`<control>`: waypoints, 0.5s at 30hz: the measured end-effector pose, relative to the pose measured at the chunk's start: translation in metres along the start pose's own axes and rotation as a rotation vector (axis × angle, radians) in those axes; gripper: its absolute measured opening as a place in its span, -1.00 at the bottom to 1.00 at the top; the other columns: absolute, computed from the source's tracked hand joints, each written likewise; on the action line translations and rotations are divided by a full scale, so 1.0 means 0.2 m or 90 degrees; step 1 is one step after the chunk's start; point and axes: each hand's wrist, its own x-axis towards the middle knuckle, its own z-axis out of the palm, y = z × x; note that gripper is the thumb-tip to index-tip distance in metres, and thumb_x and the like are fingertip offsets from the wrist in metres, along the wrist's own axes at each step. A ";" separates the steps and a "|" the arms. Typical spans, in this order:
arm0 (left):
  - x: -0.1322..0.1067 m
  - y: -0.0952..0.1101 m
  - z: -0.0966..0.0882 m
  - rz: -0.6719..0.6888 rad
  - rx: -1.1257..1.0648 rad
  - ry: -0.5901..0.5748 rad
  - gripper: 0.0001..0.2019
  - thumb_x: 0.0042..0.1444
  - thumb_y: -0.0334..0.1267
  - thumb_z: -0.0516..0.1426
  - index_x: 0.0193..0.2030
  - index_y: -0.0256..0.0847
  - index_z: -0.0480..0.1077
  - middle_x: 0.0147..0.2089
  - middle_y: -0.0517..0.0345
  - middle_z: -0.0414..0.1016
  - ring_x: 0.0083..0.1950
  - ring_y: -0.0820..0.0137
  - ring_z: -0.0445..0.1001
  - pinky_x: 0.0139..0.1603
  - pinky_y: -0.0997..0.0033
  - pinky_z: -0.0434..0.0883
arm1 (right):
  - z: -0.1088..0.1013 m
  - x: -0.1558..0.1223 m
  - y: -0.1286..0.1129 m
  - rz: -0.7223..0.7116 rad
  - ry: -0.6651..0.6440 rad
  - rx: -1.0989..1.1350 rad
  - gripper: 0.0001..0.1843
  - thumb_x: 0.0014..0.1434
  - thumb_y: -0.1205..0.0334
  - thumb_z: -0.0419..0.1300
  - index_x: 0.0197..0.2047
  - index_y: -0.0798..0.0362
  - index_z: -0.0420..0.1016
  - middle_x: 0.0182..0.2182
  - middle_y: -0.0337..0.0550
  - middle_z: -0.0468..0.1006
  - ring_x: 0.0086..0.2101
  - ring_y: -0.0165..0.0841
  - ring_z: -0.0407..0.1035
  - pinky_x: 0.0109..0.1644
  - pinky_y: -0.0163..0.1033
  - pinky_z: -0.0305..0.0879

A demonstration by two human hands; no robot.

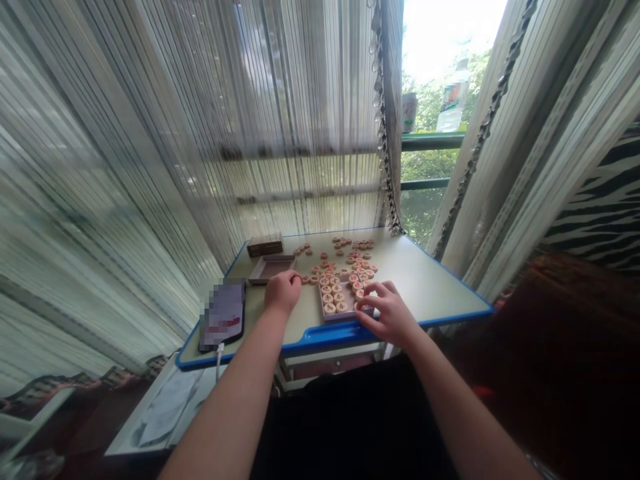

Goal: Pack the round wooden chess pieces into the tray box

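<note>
My left hand [283, 291] rests on the small table [430, 287] with its fingers curled under, just left of a shallow tray [323, 313]. Several round wooden game pieces [334, 298] lie in rows in that tray. My right hand [387, 311] sits at the tray's right edge, its fingers bent and pinching at a piece there. More loose wooden pieces [350, 257] are scattered over the table behind the tray.
An open shallow box lid [270, 267] and a dark wooden box [265, 245] stand at the table's back left. A dark pouch [223, 323] with a cable lies at the front left corner. Striped curtains [175, 133] and a window [430, 160] close off the far side.
</note>
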 end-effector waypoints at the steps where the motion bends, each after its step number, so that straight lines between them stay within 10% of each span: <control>1: 0.00 0.00 0.00 0.000 0.000 0.001 -0.73 -0.01 -0.29 -0.02 -0.41 -0.15 0.52 -0.37 0.14 0.57 -0.31 0.36 0.49 -0.27 0.47 0.35 | 0.00 0.00 0.00 0.005 0.003 0.001 -0.84 0.07 0.13 0.16 -0.38 -0.03 0.54 -0.23 -0.12 0.42 -0.19 -0.26 0.20 -0.05 -0.14 0.18; 15: 0.00 0.01 0.00 -0.012 -0.001 -0.002 -0.75 -0.01 -0.32 -0.01 -0.42 -0.16 0.52 -0.38 0.15 0.57 -0.33 0.37 0.48 -0.29 0.47 0.35 | 0.00 0.00 0.01 0.017 -0.009 -0.012 -0.83 0.08 0.11 0.15 -0.36 -0.05 0.54 -0.22 -0.12 0.42 -0.20 -0.25 0.19 -0.04 -0.10 0.19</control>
